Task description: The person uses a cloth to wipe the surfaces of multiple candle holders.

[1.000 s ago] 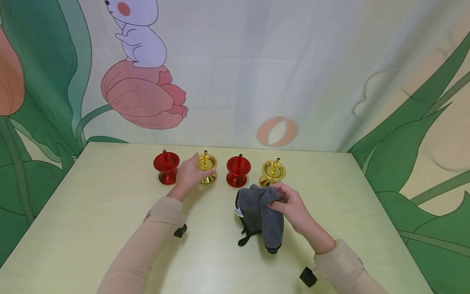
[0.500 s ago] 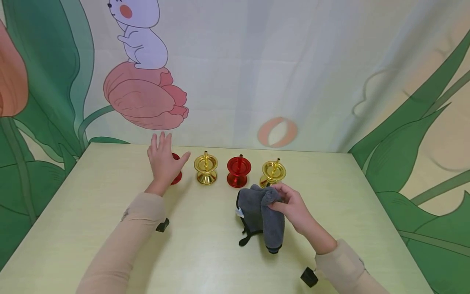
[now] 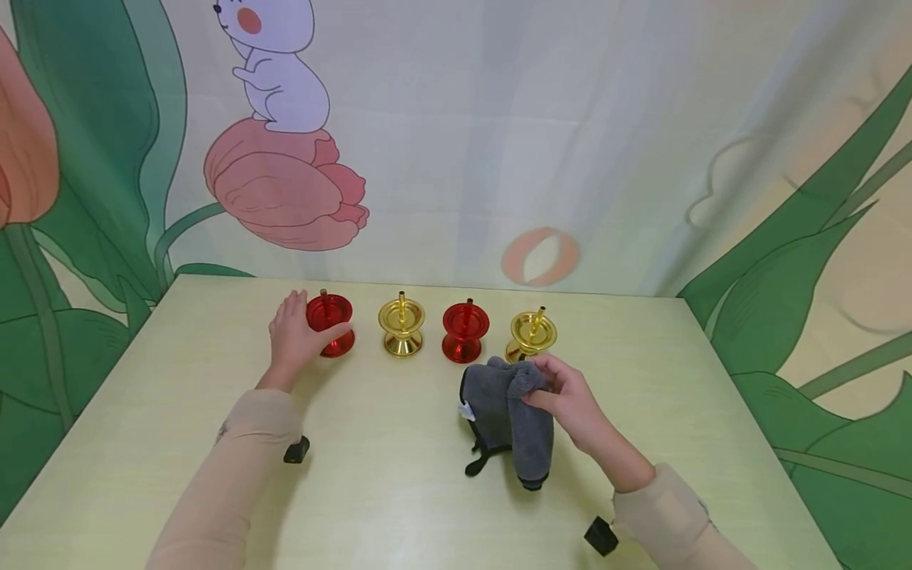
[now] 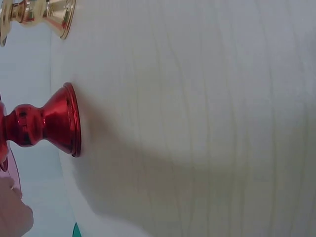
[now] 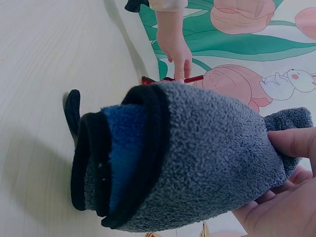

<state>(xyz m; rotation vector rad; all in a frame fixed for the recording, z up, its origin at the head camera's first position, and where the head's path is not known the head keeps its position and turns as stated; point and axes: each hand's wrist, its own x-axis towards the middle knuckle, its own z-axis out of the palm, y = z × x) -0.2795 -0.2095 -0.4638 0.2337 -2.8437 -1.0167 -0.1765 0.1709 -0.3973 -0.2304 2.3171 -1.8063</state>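
Note:
My left hand (image 3: 294, 336) is at the leftmost red candle holder (image 3: 328, 313), thumb across its near side and fingers at its left. Whether they touch it is unclear. In the left wrist view, that holder's red base (image 4: 61, 120) stands on the table, with part of the hand (image 4: 15, 210) at the lower left corner. My right hand (image 3: 566, 396) pinches a grey plush cloth (image 3: 507, 412) in front of the row. In the right wrist view, the folded cloth (image 5: 212, 158) shows black edging, a blue inner side and a hanging loop.
Right of that holder stand a gold candle holder (image 3: 402, 317), another red one (image 3: 465, 323) and a second gold one (image 3: 533, 329), partly behind the cloth. The pale table (image 3: 399, 491) ends at a printed curtain (image 3: 442, 158). Small black pieces sit beneath both cuffs.
My left hand has gone from the gold candle holder left to the red one, passing above it, then lowering beside it. My right hand keeps the cloth in nearly the same place.

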